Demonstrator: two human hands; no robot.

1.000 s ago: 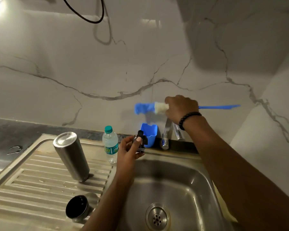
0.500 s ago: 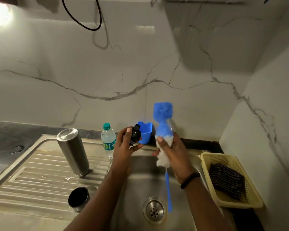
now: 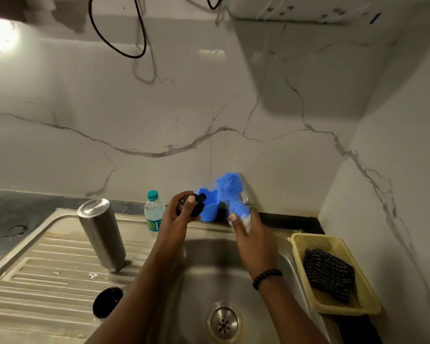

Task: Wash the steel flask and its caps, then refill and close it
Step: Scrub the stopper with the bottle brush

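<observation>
evidently you grip the small black cap (image 3: 193, 204) in your left hand (image 3: 181, 217) over the sink (image 3: 209, 269) for scrubbing; your right hand (image 3: 252, 240) clasps the blue brush (image 3: 230, 188); the steel flask (image 3: 101, 233) drains inverted on the drainboard (image 3: 40, 276).

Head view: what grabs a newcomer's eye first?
The blue bottle brush, head up, held in the right hand above the sink, beside the left hand gripping a small black cap. Next, the steel flask, standing upside down on the draining board at left.
</observation>
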